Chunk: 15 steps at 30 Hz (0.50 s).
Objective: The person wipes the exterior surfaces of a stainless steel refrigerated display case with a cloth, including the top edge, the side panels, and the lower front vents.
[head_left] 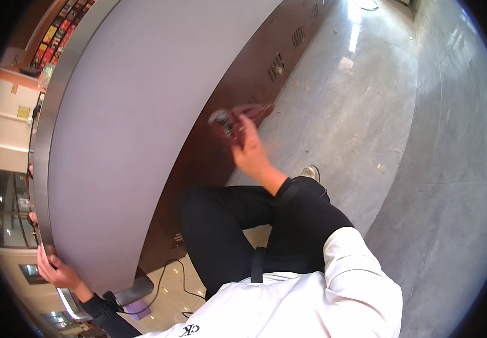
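My right hand (254,156) holds a crumpled maroon cloth (235,122), with a dark and whitish patch at its left end. Both are blurred. They are in front of the brown lower panel (226,93) of a long counter or cabinet. Above this lies the cabinet's wide pale grey panel (129,110), bordered by a metal edge strip (42,160). At the lower left, my left hand (59,272) grips that strip near its end, fingers over the far side and thumb on the near side. What its fingertips touch is hidden.
Slotted vents (297,37) run along the brown panel. Grey floor (353,126) with small debris lies to the right. A black cable (159,283) loops near my left wrist. My bent knees (209,207) are close to the cabinet. Packaged goods (59,34) fill shelves beyond it.
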Each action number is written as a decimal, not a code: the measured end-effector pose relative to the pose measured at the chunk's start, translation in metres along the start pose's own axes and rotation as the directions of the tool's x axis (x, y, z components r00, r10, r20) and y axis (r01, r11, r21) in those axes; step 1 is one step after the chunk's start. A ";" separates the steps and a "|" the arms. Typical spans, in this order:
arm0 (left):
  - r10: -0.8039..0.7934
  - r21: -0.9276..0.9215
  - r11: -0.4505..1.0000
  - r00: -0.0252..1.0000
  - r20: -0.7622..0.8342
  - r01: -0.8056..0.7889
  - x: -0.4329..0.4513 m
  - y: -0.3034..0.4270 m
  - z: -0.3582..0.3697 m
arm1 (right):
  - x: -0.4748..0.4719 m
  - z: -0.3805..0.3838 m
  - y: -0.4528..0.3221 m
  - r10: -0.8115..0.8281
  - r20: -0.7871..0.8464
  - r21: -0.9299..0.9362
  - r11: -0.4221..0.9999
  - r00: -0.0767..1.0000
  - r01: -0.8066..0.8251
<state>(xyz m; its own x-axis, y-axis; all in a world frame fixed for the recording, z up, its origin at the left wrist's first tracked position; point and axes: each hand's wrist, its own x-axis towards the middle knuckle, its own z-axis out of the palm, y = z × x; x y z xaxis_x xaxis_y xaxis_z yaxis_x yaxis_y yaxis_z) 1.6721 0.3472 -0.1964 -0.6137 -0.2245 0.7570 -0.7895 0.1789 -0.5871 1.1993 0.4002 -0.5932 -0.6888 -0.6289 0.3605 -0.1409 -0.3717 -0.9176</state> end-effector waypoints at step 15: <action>0.054 -0.020 0.998 0.997 0.047 -0.053 0.023 0.024 -0.014 | 0.133 0.039 0.054 -0.462 -0.050 -0.195 0.874 0.886 0.445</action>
<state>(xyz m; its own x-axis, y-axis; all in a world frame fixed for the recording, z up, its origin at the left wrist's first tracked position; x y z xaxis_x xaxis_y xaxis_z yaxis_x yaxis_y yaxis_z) 1.6390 0.3594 -0.1886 -0.6549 -0.2597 0.7096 -0.7556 0.2095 -0.6207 1.1274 0.2696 -0.5883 -0.5804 -0.3512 0.7347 -0.5680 -0.4719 -0.6743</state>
